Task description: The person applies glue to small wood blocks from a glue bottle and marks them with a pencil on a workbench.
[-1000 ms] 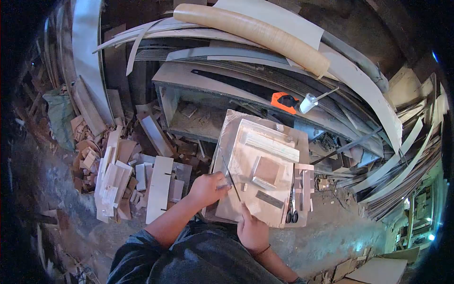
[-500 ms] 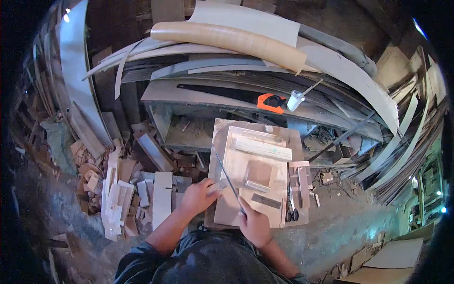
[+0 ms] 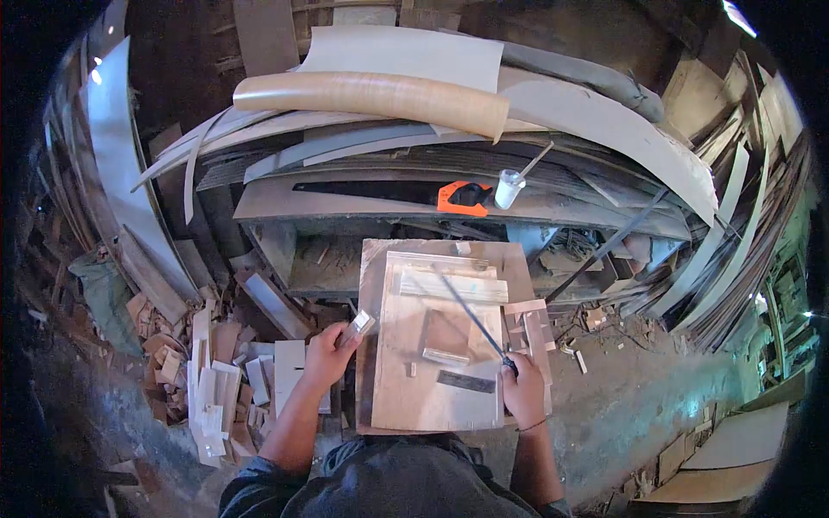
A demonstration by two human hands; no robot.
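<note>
My left hand (image 3: 328, 356) is closed on a small wood block (image 3: 361, 324), held up at the left edge of the work board (image 3: 370, 380). My right hand (image 3: 523, 390) grips the dark handle of a long, thin metal tool (image 3: 475, 318), perhaps a file; motion blurs its far end. The tool slants up and left over the board, apart from the block. Beneath it lie a pale wood strip (image 3: 453, 287), a small square wood frame (image 3: 446, 335) and a dark flat bar (image 3: 466, 381). A tiny wood bit (image 3: 411, 369) rests nearby.
An orange-handled handsaw (image 3: 462, 197) and a white cup with a stick (image 3: 509, 188) stand on the shelf behind. Wood offcuts (image 3: 216, 380) pile up at left. A rolled veneer sheet (image 3: 371, 97) and long boards lie at the back.
My hands have moved apart: the left lifted the block away from the tool, and the right carried the tool to the right. The scissors at the board's right no longer show. The view has shifted.
</note>
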